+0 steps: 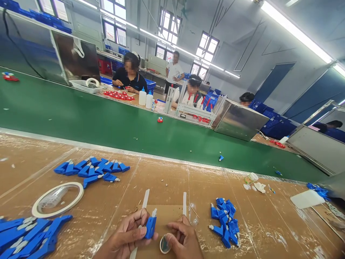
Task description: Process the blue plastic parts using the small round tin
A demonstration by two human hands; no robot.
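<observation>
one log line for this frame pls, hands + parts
left hand: pinches blue connector | right hand: on small tape roll | bench: blue connector piles, large tape ring | conveyor: stray parts

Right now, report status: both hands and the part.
Left hand pinching blue connector upright. Right hand on small tape roll. Loose connector pile just right.

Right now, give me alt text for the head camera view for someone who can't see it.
The left hand pinches a small blue plastic part over a cardboard-covered bench; the right hand holds a small tape roll. Piles of blue parts lie around, with a green conveyor beyond.
</observation>
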